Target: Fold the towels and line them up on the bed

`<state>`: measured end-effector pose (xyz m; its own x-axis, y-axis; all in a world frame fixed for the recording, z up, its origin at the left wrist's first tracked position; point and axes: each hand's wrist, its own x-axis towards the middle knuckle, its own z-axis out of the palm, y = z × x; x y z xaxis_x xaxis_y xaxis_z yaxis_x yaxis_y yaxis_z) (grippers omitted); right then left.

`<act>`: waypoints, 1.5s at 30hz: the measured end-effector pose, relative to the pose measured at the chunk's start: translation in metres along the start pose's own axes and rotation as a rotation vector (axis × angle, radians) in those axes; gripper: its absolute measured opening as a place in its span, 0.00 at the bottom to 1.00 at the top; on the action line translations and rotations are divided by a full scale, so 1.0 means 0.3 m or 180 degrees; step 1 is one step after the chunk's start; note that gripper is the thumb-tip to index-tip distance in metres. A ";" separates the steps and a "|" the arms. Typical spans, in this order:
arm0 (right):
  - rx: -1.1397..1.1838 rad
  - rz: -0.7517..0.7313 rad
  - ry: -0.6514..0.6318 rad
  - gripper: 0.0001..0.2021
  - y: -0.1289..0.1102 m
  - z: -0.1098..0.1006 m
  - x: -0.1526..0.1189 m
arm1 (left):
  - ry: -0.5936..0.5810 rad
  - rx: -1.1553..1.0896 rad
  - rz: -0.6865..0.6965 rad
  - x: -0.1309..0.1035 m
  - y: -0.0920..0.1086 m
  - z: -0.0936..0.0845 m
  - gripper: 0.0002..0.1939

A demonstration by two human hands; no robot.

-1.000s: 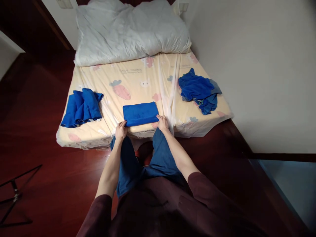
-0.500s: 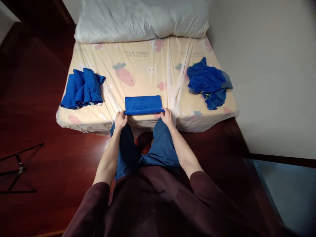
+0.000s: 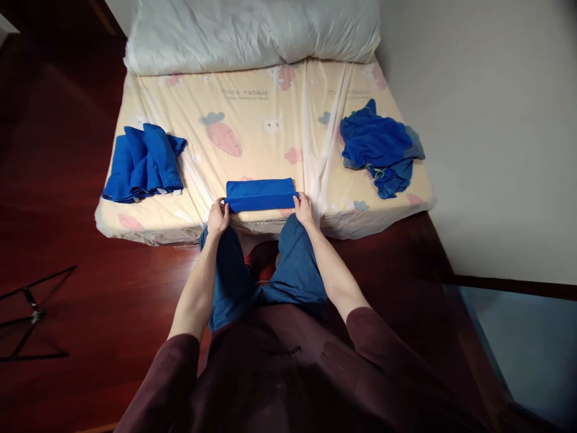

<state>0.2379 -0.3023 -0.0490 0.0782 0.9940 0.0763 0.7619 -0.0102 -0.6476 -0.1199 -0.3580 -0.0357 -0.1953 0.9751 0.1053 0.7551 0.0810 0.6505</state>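
Two hands, left (image 3: 218, 216) and right (image 3: 303, 210), pinch the folded towel's (image 3: 260, 195) near corners.

Up top, a white duvet (image 3: 252, 30) lies bunched across the head of the mattress (image 3: 252, 96), which wears a pale yellow sheet printed with carrots and little rabbits, under a clear plastic cover. At the left edge of the bed sits a stack of folded blue towels (image 3: 142, 161), neat and overlapping. Over on the right, a crumpled heap of blue cloths (image 3: 378, 147) lies loose, a grey piece peeking out beneath. Dark red wooden floor (image 3: 67, 210) fills the left side. A black metal stand (image 3: 31, 313) rests at the lower left. A plain white wall (image 3: 496, 120) takes the right.
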 end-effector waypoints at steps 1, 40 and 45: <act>0.0003 0.0022 0.0005 0.19 -0.003 0.000 0.000 | -0.0006 -0.0008 0.0009 0.000 0.002 0.000 0.21; -0.0052 -0.0795 -0.0438 0.28 -0.079 -0.060 -0.046 | -0.0589 0.0430 0.0954 -0.004 0.005 0.014 0.37; -0.0303 -0.0537 -0.0313 0.30 -0.092 -0.043 -0.041 | -0.0482 0.0478 0.0845 -0.007 0.021 0.009 0.35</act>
<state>0.2243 -0.3156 -0.0224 -0.1150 0.9883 0.1003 0.8166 0.1516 -0.5569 -0.1129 -0.3589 -0.0340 0.1071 0.9849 0.1361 0.8531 -0.1613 0.4962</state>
